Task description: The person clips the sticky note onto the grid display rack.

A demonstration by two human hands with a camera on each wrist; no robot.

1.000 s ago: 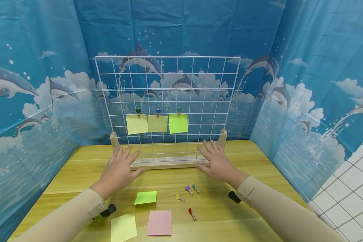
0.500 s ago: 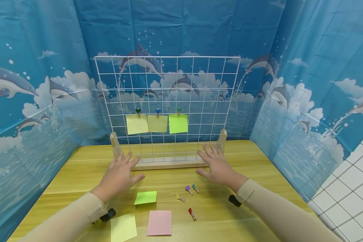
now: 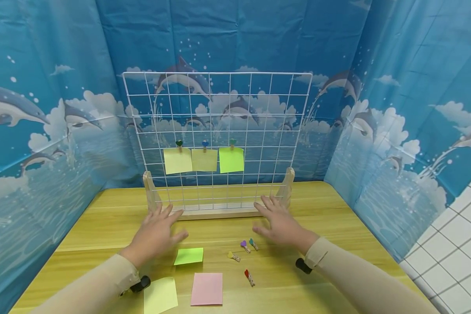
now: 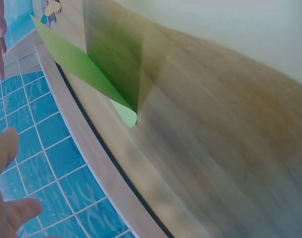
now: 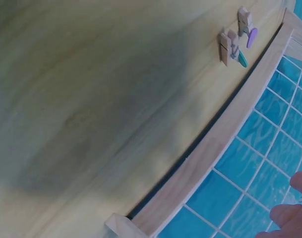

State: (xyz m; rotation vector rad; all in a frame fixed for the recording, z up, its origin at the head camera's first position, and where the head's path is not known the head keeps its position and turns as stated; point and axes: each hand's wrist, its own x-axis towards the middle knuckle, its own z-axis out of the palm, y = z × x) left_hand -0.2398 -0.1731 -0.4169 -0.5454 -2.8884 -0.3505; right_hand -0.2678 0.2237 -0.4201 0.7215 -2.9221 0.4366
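Left hand (image 3: 152, 235) and right hand (image 3: 281, 226) before wire rack (image 3: 220, 213), fingers spread apart on both.
Whether either touches the rack, cannot tell. Three notes (image 3: 204, 161) hang clipped in a row on it. On table (image 3: 102, 218): green note (image 3: 189, 256), tilted up, near left hand; yellow note (image 3: 161, 295), pink note (image 3: 206, 289) closer to wearer. Purple clip (image 3: 244, 244), teal clip (image 3: 252, 242), yellow clip (image 3: 231, 255) grouped; red clip (image 3: 247, 274) nearer wearer.
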